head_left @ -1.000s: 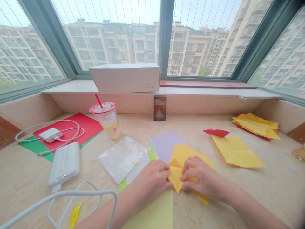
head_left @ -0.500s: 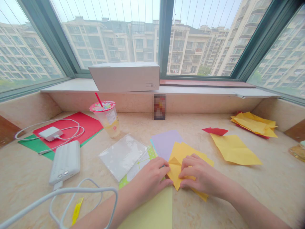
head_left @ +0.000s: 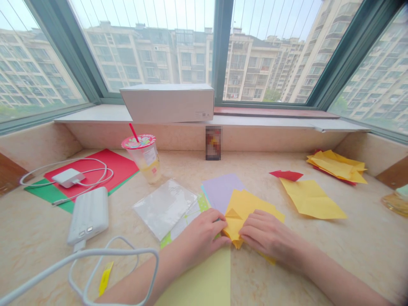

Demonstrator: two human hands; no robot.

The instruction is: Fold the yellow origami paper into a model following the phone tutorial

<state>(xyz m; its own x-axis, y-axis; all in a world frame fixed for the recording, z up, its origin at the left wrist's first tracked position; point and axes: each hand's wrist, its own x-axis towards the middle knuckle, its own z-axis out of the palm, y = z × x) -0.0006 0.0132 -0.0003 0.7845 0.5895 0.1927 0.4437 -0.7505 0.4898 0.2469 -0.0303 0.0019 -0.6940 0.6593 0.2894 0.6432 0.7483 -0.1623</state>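
"What room do you see?"

"I see windows (head_left: 143, 46) above the pale surface (head_left: 255, 165); a white box (head_left: 168, 104), upper centre."

"And lower down?"

"Left hand (head_left: 208, 229) and right hand (head_left: 267, 231) touch folded yellow paper (head_left: 233, 227), lower centre, both narrow; whether they grip, I cannot tell."

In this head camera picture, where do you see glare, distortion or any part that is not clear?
Head view: white glare on the clear plastic sleeve; head view: the left window frame slants outward, perhaps from a wide lens; head view: the upright item at the wall is pixelated, hiding its details.
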